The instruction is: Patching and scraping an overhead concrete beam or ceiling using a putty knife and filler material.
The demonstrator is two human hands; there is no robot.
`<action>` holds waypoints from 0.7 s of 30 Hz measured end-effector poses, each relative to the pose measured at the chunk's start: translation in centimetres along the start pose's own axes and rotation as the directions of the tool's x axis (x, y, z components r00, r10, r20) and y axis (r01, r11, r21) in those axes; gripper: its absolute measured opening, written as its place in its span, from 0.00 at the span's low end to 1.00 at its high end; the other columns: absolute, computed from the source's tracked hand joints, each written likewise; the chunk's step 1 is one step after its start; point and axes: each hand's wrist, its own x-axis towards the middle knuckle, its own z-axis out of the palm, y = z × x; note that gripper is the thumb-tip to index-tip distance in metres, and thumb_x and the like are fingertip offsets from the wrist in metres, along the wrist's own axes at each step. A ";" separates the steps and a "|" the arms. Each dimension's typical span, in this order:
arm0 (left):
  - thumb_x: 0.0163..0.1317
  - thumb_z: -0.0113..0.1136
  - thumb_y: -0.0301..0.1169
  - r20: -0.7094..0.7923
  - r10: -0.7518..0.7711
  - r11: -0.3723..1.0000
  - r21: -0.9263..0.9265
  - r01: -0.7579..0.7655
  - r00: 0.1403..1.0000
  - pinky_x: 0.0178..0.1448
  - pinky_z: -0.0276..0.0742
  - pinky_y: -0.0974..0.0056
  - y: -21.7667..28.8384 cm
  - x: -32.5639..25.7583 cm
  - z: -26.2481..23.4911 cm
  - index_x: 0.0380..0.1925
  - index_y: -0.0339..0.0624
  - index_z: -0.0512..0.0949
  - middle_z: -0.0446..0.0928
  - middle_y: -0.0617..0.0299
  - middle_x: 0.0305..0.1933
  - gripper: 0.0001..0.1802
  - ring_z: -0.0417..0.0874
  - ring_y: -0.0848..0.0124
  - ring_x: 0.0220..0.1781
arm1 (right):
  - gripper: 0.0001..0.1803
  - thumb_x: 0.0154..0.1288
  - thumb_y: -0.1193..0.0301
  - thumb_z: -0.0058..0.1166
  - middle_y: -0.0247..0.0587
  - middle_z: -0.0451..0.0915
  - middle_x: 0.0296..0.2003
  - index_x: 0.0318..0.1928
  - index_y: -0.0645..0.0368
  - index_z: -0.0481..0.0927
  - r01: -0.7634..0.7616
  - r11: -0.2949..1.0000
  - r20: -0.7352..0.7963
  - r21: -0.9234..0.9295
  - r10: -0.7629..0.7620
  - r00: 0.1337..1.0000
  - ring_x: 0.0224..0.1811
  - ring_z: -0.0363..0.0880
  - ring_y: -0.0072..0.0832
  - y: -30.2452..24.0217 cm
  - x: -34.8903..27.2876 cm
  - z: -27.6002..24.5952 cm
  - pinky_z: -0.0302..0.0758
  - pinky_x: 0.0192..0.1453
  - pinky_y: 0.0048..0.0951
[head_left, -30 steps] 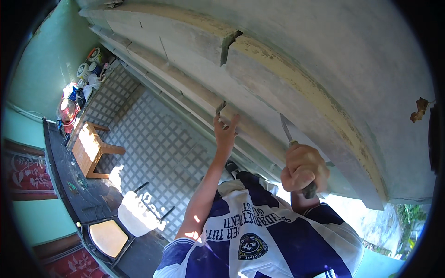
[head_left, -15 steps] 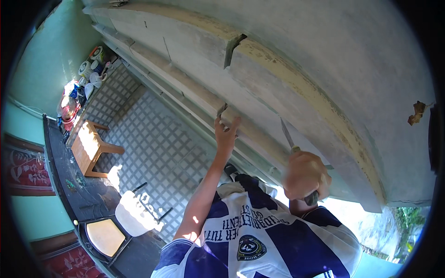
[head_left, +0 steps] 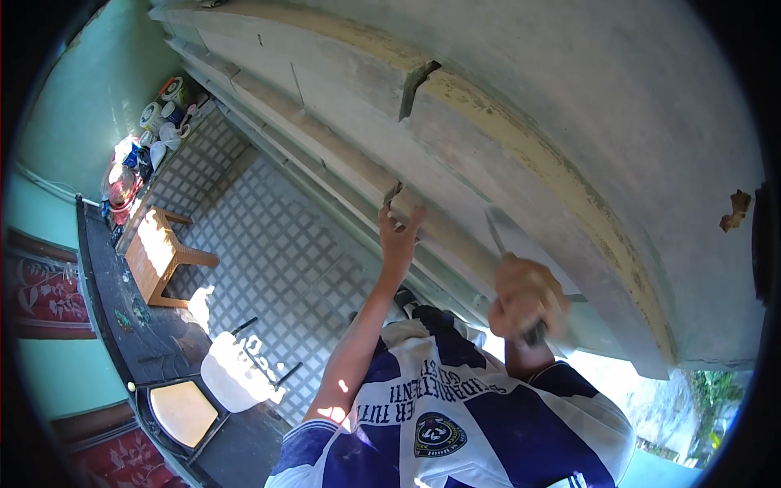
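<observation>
My right hand (head_left: pixel 527 297) is closed around the handle of a hand tool with a narrow, pointed grey blade (head_left: pixel 495 234); the dark butt of its handle shows below my fist. Motion blurs the hand, and the blade points up toward the pale wall face (head_left: pixel 472 183) between two ledges. Whether the tip touches the wall, I cannot tell. My left hand (head_left: pixel 399 233) rests against the lower concrete ledge (head_left: pixel 451 232), thumb and fingers apart, just below a dark notch (head_left: pixel 393 193) in its edge.
An upper yellowish ledge (head_left: pixel 537 134) has a wide gap (head_left: pixel 418 88). Below at left are a tiled floor (head_left: pixel 277 220), a brown stool (head_left: pixel 159 252), a white chair (head_left: pixel 232 374) and a cream-seated chair (head_left: pixel 183 415). Tubs and bags (head_left: pixel 154 134) crowd the far corner.
My right hand and the tool have shifted slightly to the left and up. My left hand keeps its place at the ledge, apart from a slight shift of the whole view.
</observation>
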 end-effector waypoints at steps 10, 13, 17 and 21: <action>0.58 0.73 0.45 -0.020 -0.024 0.999 0.020 0.024 1.000 0.34 0.79 0.67 0.2 -0.1 0.0 0.69 0.35 0.55 0.75 0.53 0.51 0.48 0.82 0.70 0.43 | 0.14 0.67 0.77 0.48 0.37 0.71 0.16 0.23 0.59 0.63 -0.016 0.999 0.047 -0.048 0.018 0.999 0.14 0.70 0.30 -1.2 0.0 -0.7 0.71 0.17 0.32; 0.59 0.72 0.44 -0.021 -0.028 0.999 0.021 0.028 0.999 0.34 0.79 0.67 0.0 -0.3 0.0 0.69 0.35 0.55 0.75 0.53 0.52 0.47 0.82 0.70 0.44 | 0.19 0.73 0.69 0.49 0.37 0.71 0.14 0.23 0.58 0.64 -0.014 0.986 -0.087 -0.168 -0.001 0.996 0.12 0.70 0.29 -2.2 0.5 -1.2 0.74 0.17 0.32; 0.59 0.72 0.44 -0.014 -0.017 1.000 0.009 0.017 1.000 0.33 0.79 0.67 0.2 -0.2 0.0 0.69 0.35 0.55 0.75 0.54 0.52 0.46 0.82 0.71 0.43 | 0.19 0.74 0.68 0.47 0.37 0.71 0.15 0.23 0.58 0.65 0.031 0.998 0.013 -0.060 -0.030 0.999 0.12 0.70 0.28 -1.4 -0.6 -0.5 0.75 0.17 0.34; 0.59 0.72 0.44 -0.001 -0.030 0.999 0.013 0.030 1.000 0.32 0.78 0.68 0.1 -0.4 -0.1 0.68 0.36 0.56 0.75 0.54 0.51 0.46 0.82 0.71 0.43 | 0.18 0.73 0.70 0.48 0.34 0.69 0.14 0.23 0.59 0.66 0.076 0.996 -0.158 0.043 -0.068 0.985 0.11 0.70 0.27 -2.5 0.0 -1.3 0.74 0.15 0.32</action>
